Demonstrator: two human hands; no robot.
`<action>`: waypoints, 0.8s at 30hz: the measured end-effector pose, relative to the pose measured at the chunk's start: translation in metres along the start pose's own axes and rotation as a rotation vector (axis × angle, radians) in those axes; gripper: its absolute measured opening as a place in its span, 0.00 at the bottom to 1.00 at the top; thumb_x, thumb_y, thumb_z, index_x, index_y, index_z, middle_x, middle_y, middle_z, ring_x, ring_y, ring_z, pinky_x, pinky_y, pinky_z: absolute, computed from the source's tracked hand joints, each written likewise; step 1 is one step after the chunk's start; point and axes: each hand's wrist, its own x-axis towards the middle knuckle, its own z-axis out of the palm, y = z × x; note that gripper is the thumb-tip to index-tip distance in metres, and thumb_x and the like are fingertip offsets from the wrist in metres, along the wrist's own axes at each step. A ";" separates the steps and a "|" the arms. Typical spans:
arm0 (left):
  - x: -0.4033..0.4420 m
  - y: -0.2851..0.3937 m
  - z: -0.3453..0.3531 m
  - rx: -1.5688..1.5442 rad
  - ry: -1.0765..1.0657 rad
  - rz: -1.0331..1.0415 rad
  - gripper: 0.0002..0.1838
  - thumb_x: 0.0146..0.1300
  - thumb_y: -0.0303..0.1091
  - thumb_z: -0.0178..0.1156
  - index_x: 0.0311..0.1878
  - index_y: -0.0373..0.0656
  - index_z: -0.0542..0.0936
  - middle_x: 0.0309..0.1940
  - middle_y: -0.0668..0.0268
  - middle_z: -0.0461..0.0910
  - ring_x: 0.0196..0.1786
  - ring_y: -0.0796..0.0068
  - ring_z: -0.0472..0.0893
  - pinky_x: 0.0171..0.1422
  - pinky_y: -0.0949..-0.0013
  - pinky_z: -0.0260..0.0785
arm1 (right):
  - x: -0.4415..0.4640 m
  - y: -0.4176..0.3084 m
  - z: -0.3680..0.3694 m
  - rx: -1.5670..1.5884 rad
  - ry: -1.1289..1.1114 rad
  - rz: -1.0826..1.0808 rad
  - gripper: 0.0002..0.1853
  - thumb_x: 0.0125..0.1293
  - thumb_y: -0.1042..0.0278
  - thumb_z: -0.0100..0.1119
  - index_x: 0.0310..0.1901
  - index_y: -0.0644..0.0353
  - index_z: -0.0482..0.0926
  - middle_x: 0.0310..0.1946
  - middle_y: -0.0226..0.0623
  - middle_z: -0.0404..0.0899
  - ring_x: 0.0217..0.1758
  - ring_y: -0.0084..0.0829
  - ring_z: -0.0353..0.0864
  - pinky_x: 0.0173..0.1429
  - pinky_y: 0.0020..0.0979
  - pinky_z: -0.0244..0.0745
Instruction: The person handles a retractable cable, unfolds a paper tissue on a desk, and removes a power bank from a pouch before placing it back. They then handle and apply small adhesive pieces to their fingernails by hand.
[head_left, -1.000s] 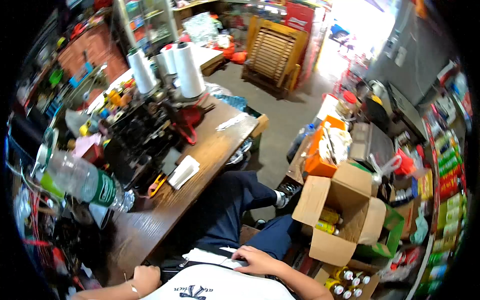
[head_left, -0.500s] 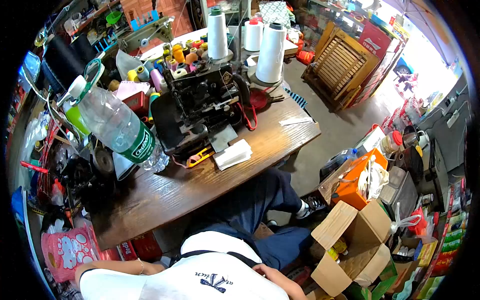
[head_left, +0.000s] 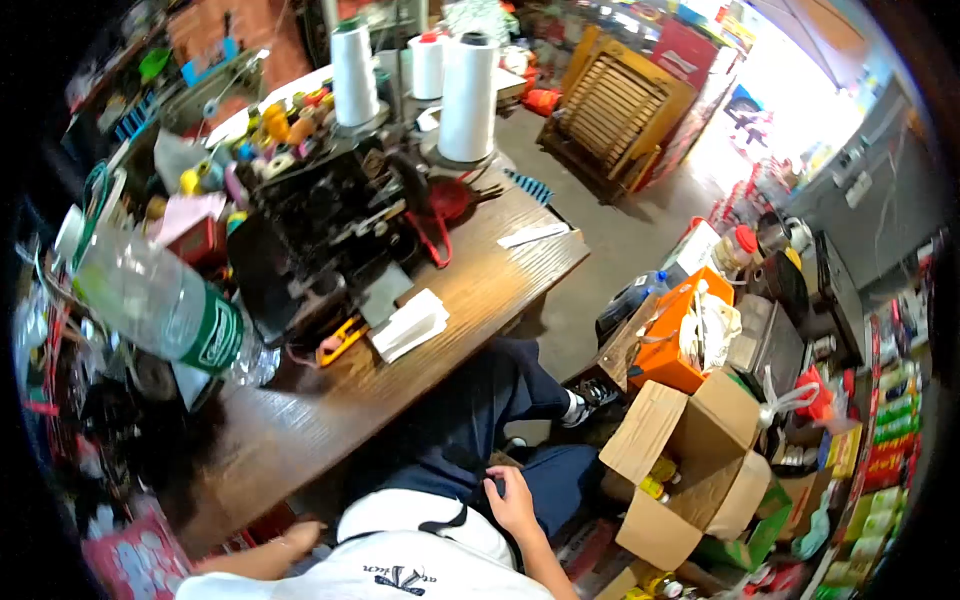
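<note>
My right hand is over the dark blue trousers on my lap. Its fingers are partly spread and hold nothing that I can see. Low at the left, my left hand hangs beside my white shirt, below the edge of the wooden table; blur hides its fingers. Both hands are apart from the things on the tabletop. A black sewing machine stands there, with a folded white cloth or paper and a yellow-handled cutter in front of it. A large clear bottle with a green label leans at the left.
White thread cones stand behind the machine, near many coloured spools. An open cardboard box and an orange box crowd the floor at the right. A folded wooden piece stands farther back.
The view has swung right, so the table and bottle sit farther left. My right hand has come up from my waist onto my lap. My left hand now shows beside my shirt.
</note>
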 end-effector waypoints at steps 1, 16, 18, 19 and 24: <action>-0.003 0.047 -0.006 -0.127 0.129 -0.120 0.20 0.59 0.36 0.47 0.53 0.38 0.68 0.50 0.53 0.68 0.49 0.60 0.71 0.51 0.62 0.63 | -0.003 0.011 0.012 0.011 0.061 -0.035 0.08 0.57 0.69 0.54 0.38 0.61 0.73 0.35 0.43 0.73 0.39 0.38 0.74 0.44 0.31 0.69; 0.073 0.276 0.002 -0.121 -0.158 0.751 0.10 0.61 0.37 0.49 0.33 0.40 0.73 0.19 0.66 0.76 0.19 0.78 0.74 0.24 0.74 0.65 | -0.016 0.090 0.068 0.927 -0.100 0.444 0.11 0.62 0.75 0.45 0.46 0.58 0.68 0.34 0.32 0.73 0.35 0.22 0.73 0.41 0.21 0.69; 0.072 0.313 0.010 -0.112 -0.224 0.788 0.10 0.63 0.37 0.48 0.35 0.40 0.71 0.20 0.66 0.74 0.18 0.80 0.73 0.21 0.76 0.65 | -0.010 0.085 0.057 1.300 -0.108 0.538 0.11 0.66 0.65 0.43 0.47 0.57 0.67 0.37 0.33 0.74 0.39 0.27 0.75 0.45 0.29 0.71; 0.078 0.328 0.018 -0.036 -0.209 0.871 0.10 0.63 0.37 0.48 0.35 0.39 0.71 0.21 0.67 0.75 0.19 0.80 0.73 0.24 0.77 0.66 | -0.004 0.083 0.052 1.380 -0.069 0.574 0.11 0.66 0.64 0.42 0.48 0.56 0.67 0.38 0.32 0.74 0.40 0.27 0.75 0.45 0.29 0.70; 0.134 0.373 0.093 -0.332 -0.676 0.857 0.14 0.61 0.40 0.48 0.37 0.37 0.72 0.31 0.58 0.78 0.36 0.70 0.79 0.40 0.70 0.69 | 0.009 0.119 0.047 1.560 0.272 0.676 0.12 0.64 0.60 0.42 0.44 0.53 0.71 0.38 0.27 0.75 0.40 0.26 0.74 0.46 0.31 0.69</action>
